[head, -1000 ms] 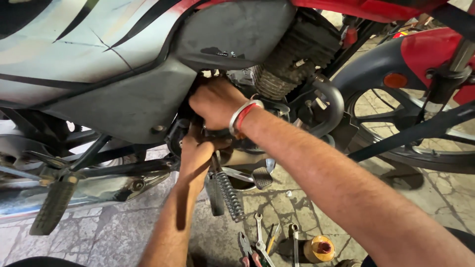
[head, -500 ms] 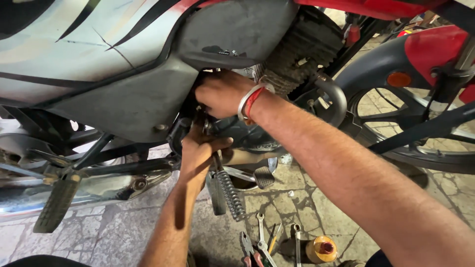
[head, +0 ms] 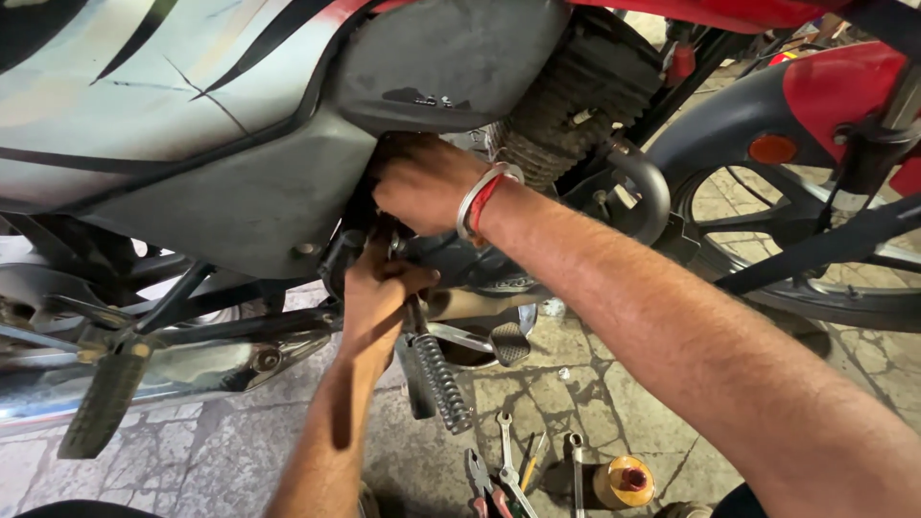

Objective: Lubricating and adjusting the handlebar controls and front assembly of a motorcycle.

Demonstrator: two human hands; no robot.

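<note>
I look down at the side of a motorcycle with a grey side panel (head: 240,206) and a black engine (head: 566,105). My right hand (head: 422,187), with a red and silver bangle at the wrist, reaches into the gap under the dark cover beside the engine; its fingertips are hidden. My left hand (head: 379,288) comes up from below and closes around a part of the frame just under the right hand; what it grips is hidden. A ribbed kick lever (head: 441,384) hangs below both hands.
Several hand tools (head: 508,470), wrenches and pliers, lie on the cracked stone floor with a small yellow container (head: 622,482). The chrome exhaust (head: 173,369) and a footpeg (head: 106,398) sit at the left. The front wheel (head: 806,249) with red mudguard is at the right.
My right hand has moved up and deeper under the dark cover. My left hand stays on the frame below it. The view has shifted slightly.
</note>
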